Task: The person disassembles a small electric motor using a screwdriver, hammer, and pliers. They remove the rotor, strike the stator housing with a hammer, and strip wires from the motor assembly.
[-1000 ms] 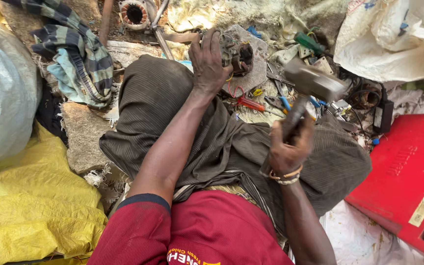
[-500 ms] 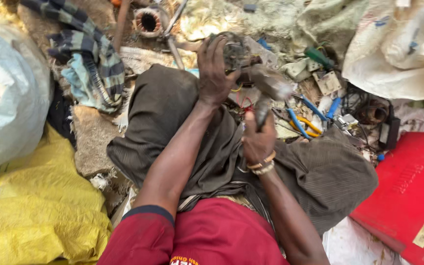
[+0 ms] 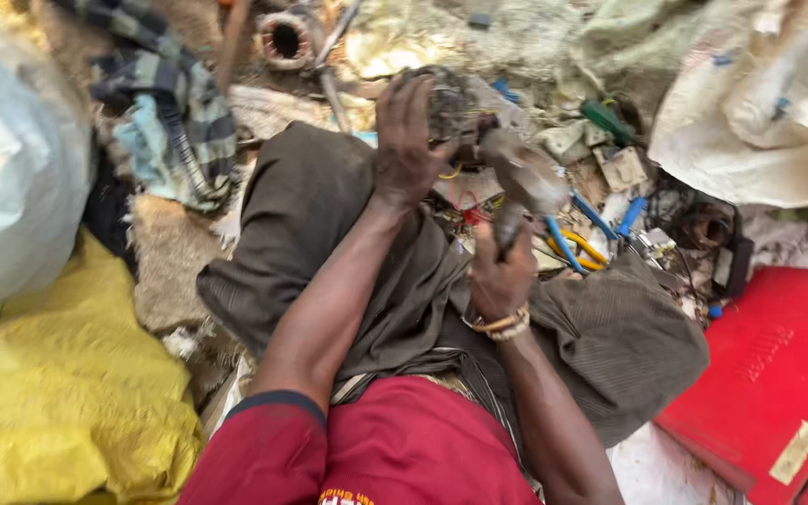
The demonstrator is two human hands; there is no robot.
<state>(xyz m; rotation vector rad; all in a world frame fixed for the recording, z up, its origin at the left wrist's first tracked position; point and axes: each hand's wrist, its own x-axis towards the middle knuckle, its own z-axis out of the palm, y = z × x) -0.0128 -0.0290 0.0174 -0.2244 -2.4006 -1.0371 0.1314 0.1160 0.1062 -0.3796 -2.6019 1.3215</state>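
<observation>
My left hand (image 3: 409,140) grips a dirty round metal part (image 3: 451,103), like an old motor piece with wires, holding it on the ground past my knee. A hammer (image 3: 521,178) is in my right hand (image 3: 502,271); its blurred grey head lies right beside the metal part, the handle running down into my fist. Beaded bracelets circle my right wrist. My legs in dark olive trousers (image 3: 329,215) lie under both arms.
Blue-handled pliers (image 3: 577,238) and small scrap lie right of the hammer. A red case (image 3: 778,374) sits at the right, white sacks (image 3: 759,112) above it. A yellow sack (image 3: 49,393), a pale sack and a plaid cloth (image 3: 170,112) lie left. A rusty coil (image 3: 284,39) rests at the top.
My right hand has swung the hammer from raised at the right down and left onto the metal part. My left hand has kept its grip in the same place.
</observation>
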